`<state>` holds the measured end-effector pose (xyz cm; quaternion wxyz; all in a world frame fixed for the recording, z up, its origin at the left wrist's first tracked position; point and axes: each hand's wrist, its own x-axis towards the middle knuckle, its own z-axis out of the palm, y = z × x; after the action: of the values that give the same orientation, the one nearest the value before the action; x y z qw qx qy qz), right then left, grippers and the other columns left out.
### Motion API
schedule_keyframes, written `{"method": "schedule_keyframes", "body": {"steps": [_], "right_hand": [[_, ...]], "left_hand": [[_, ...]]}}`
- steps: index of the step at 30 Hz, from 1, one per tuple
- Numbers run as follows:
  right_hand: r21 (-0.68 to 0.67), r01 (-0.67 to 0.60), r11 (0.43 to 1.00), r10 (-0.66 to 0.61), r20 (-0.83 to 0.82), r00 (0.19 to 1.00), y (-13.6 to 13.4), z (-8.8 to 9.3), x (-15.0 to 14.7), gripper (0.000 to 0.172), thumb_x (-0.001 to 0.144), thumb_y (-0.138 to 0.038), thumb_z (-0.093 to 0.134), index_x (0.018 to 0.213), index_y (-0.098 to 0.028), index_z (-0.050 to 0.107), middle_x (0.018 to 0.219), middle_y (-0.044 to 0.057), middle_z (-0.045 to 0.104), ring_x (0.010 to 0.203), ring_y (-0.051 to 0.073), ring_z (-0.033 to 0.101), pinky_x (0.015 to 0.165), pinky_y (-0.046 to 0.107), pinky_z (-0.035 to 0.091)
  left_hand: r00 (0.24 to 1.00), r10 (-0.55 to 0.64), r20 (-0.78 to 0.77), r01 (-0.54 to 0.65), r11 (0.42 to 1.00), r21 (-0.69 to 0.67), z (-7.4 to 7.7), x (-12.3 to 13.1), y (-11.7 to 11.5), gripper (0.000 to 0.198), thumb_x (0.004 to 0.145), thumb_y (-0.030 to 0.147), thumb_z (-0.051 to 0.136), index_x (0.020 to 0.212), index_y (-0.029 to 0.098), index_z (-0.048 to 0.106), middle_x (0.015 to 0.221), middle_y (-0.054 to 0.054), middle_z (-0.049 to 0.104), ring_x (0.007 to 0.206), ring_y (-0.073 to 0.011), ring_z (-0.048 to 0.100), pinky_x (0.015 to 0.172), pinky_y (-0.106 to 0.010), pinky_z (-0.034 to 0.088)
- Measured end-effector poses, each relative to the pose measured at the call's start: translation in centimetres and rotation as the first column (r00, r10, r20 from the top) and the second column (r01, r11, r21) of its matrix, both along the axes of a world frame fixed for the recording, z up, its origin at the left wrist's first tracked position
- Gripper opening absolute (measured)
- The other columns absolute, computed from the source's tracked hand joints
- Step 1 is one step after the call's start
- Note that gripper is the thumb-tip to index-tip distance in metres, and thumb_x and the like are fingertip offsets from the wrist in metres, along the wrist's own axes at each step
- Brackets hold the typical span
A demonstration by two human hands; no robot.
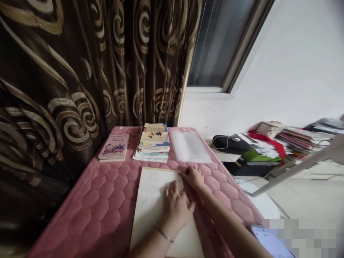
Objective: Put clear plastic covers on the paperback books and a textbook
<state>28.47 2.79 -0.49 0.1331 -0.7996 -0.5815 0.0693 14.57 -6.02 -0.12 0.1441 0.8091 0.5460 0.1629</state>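
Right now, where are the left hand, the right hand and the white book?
left hand (176, 208), head view, back of the hand.
right hand (194, 177), head view, back of the hand.
white book (152, 190), head view, bare upper part.

The open book (150, 200) runs off the bottom edge, and a pixelated patch (301, 236) hides the lower right corner.

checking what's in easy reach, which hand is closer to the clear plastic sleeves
Right. The right hand rests at the far right edge of the white page, just short of the clear plastic sleeves. The left hand lies flat on that page, farther back toward the person.
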Motion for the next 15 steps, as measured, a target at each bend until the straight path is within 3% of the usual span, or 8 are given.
{"method": "schedule_keyframes", "body": {"steps": [7, 15], "right_hand": [[-0.053, -0.056, 0.997, 0.054, -0.041, 0.998, -3.7, 0.2, 0.3, 0.031, 0.072, -0.048, 0.068, 0.084, -0.022, 0.055, 0.097, 0.005, 0.062, 0.103, 0.026, 0.053, 0.075, 0.034, 0.039], [-0.040, 0.020, 0.999, -0.022, -0.041, 0.999, -0.4, 0.2, 0.2, 0.034, 0.073, -0.049, 0.068, 0.085, -0.019, 0.057, 0.099, 0.010, 0.064, 0.106, 0.029, 0.055, 0.083, 0.040, 0.038]], "left_hand": [[1.000, 0.023, -0.002, -0.023, 1.000, 0.007, -0.4, 0.3, 0.0, 0.052, 0.086, 0.055, 0.050, 0.124, 0.021, 0.062, 0.149, -0.014, 0.038, 0.138, -0.0328, 0.031, 0.113, -0.052, 0.027], [1.000, 0.018, -0.021, -0.017, 1.000, 0.006, 0.2, 0.3, -0.1, 0.052, 0.087, 0.058, 0.046, 0.121, 0.022, 0.063, 0.147, -0.013, 0.041, 0.137, -0.0337, 0.033, 0.111, -0.053, 0.029]]}}
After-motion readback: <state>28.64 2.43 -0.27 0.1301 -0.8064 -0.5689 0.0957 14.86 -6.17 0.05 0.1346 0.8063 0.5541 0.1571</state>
